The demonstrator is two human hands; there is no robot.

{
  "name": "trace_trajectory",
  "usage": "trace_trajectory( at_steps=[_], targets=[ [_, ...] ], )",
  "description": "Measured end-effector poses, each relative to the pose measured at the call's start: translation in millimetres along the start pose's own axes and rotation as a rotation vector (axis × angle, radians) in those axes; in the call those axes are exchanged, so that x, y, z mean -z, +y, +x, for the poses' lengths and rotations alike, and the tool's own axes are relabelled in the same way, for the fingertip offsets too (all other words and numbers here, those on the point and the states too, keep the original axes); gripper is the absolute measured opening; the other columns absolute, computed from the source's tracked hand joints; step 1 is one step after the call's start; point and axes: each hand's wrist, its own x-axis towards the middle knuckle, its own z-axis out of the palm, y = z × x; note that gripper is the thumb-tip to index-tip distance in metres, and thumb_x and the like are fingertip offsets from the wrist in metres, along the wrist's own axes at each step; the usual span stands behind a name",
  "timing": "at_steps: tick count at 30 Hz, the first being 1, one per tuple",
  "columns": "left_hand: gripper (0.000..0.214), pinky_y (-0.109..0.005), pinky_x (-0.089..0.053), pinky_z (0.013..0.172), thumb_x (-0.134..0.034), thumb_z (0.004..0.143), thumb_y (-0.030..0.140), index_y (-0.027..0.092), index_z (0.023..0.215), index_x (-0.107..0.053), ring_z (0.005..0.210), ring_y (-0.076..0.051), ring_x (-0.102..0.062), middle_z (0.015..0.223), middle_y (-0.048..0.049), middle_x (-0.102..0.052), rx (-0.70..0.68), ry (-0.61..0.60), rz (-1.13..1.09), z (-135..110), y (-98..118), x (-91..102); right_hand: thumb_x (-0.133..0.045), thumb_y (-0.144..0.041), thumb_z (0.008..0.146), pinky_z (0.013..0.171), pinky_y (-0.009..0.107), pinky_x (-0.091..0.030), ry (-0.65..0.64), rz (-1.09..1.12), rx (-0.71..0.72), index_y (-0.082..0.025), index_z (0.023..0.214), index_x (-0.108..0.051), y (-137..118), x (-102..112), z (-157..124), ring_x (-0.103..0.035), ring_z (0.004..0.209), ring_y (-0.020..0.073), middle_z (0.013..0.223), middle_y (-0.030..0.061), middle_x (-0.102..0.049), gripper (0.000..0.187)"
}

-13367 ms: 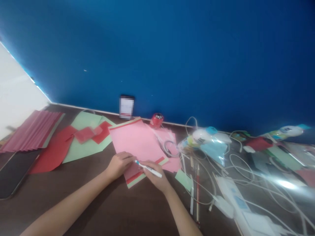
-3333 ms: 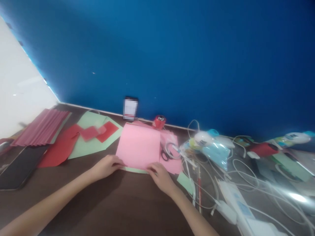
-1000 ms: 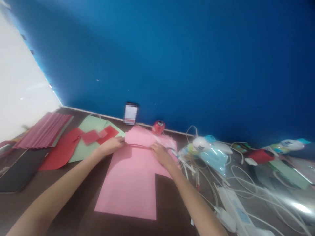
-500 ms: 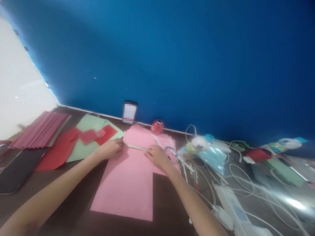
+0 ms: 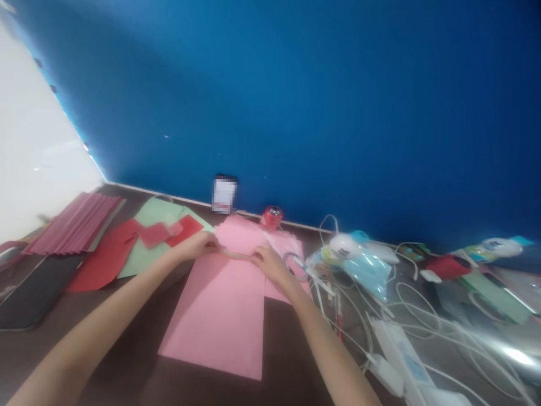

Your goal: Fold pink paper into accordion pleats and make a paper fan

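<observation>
A long pink paper sheet (image 5: 222, 316) lies on the dark table, its far end between my hands. Along that end runs a narrow pale strip (image 5: 236, 255), slightly bowed; whether it is a folded edge or a separate piece I cannot tell. My left hand (image 5: 205, 243) pinches the strip's left end, and my right hand (image 5: 266, 260) pinches its right end, fingers closed. More pink paper (image 5: 240, 230) lies flat beyond the strip and under my right forearm.
Left are pleated dark-pink paper (image 5: 74, 223), a dark phone-like slab (image 5: 38, 290), red paper (image 5: 101, 259) and pale green paper (image 5: 158, 211). A red round object (image 5: 271, 217) stands near the blue wall. Tangled white cables (image 5: 416, 327), a power strip (image 5: 399, 352) and plastic packs (image 5: 367, 270) crowd the right.
Both hands have closed more tightly at the strip's ends, and the strip has gone from lying straight to slightly bowed. The view has shifted a little.
</observation>
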Motion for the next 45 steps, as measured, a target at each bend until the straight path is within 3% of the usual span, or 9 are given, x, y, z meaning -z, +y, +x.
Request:
trace_trajectory(
  at_steps=[3, 7, 10, 15, 21, 28, 33, 39, 45],
  targets=[
    [0.023, -0.026, -0.045, 0.069, -0.045, 0.085, 0.023, 0.017, 0.083, -0.067, 0.074, -0.016, -0.059, 0.082, -0.0058, -0.065, -0.031, 0.133, 0.158, -0.6, 9.9, 12.0, -0.050, -0.012, 0.084, 0.071, 0.027, -0.041, 0.129, -0.088, 0.115, -0.016, 0.079, -0.062, -3.0, 18.4, 0.3, -0.055, 0.078, 0.0152, 0.083, 0.0053, -0.059, 0.014],
    [0.022, -0.038, -0.046, 0.080, -0.044, 0.088, 0.018, 0.020, 0.099, -0.063, 0.089, -0.020, -0.058, 0.090, -0.0072, -0.064, -0.205, 0.575, 0.418, -14.9, 30.1, 31.1, -0.044, -0.014, 0.088, 0.079, 0.037, -0.037, 0.529, -0.364, 0.289, -0.017, 0.096, -0.063, -19.3, 52.8, -12.2, -0.055, 0.086, 0.0211, 0.090, 0.0096, -0.064, 0.021],
    [0.027, -0.041, -0.046, 0.087, -0.050, 0.085, 0.015, 0.027, 0.109, -0.057, 0.094, -0.019, -0.059, 0.091, -0.0038, -0.064, -0.396, 0.686, 0.473, -35.6, 37.5, 31.1, -0.046, -0.013, 0.088, 0.086, 0.040, -0.034, 0.605, -0.475, 0.437, -0.018, 0.109, -0.058, -29.1, 62.6, -28.9, -0.052, 0.099, 0.0230, 0.101, 0.0101, -0.064, 0.024],
    [0.031, -0.035, -0.050, 0.083, -0.047, 0.086, 0.011, 0.021, 0.115, -0.052, 0.089, -0.017, -0.060, 0.090, -0.0056, -0.063, -0.502, 0.509, 0.589, -65.8, 33.3, -0.9, -0.044, -0.006, 0.087, 0.076, 0.035, -0.038, 0.418, -0.529, 0.644, -0.014, 0.101, -0.060, -22.3, 30.3, -50.0, -0.054, 0.078, 0.0178, 0.086, 0.0084, -0.065, 0.023],
    [0.024, -0.033, -0.051, 0.076, -0.049, 0.082, 0.005, 0.011, 0.104, -0.054, 0.082, -0.017, -0.059, 0.088, -0.0079, -0.062, -0.581, 0.407, 0.731, -83.1, 30.7, -29.7, -0.040, -0.006, 0.088, 0.074, 0.035, -0.039, 0.303, -0.593, 0.644, -0.012, 0.097, -0.060, -13.6, -6.4, -71.1, -0.051, 0.069, 0.0159, 0.077, 0.0066, -0.062, 0.022],
    [0.021, -0.030, -0.051, 0.068, -0.048, 0.083, 0.005, 0.008, 0.103, -0.054, 0.077, -0.017, -0.059, 0.084, -0.0086, -0.061, -0.543, 0.424, 0.771, -87.2, 28.2, -41.4, -0.042, -0.007, 0.088, 0.083, 0.037, -0.039, 0.374, -0.667, 0.583, -0.010, 0.103, -0.059, -28.9, -20.0, -72.7, -0.054, 0.082, 0.0182, 0.087, 0.0088, -0.063, 0.023],
    [0.022, -0.030, -0.050, 0.065, -0.045, 0.084, 0.006, 0.008, 0.105, -0.053, 0.075, -0.017, -0.058, 0.082, -0.0083, -0.060, -0.509, 0.354, 0.759, -86.7, 25.5, -46.1, -0.044, -0.006, 0.086, 0.085, 0.037, -0.039, 0.388, -0.643, 0.607, -0.009, 0.099, -0.060, -28.6, -34.5, -66.3, -0.054, 0.086, 0.0195, 0.089, 0.0091, -0.063, 0.020],
    [0.024, -0.029, -0.050, 0.065, -0.038, 0.087, 0.007, 0.011, 0.105, -0.053, 0.075, -0.016, -0.057, 0.084, -0.0090, -0.059, -0.439, 0.248, 0.652, -88.8, 19.4, -50.1, -0.045, -0.011, 0.088, 0.074, 0.034, -0.040, 0.257, -0.585, 0.548, -0.010, 0.090, -0.059, -27.9, -44.8, -63.0, -0.052, 0.077, 0.0186, 0.081, 0.0082, -0.059, 0.014],
    [0.021, -0.030, -0.048, 0.067, -0.040, 0.088, 0.011, 0.013, 0.097, -0.059, 0.078, -0.018, -0.056, 0.085, -0.0086, -0.060, -0.345, 0.171, 0.542, -85.8, 17.7, -50.3, -0.045, -0.018, 0.090, 0.063, 0.029, -0.035, 0.063, -0.521, 0.514, -0.014, 0.079, -0.056, -30.9, -34.9, -52.4, -0.047, 0.069, 0.0166, 0.075, 0.0050, -0.055, 0.016]
  ],
)
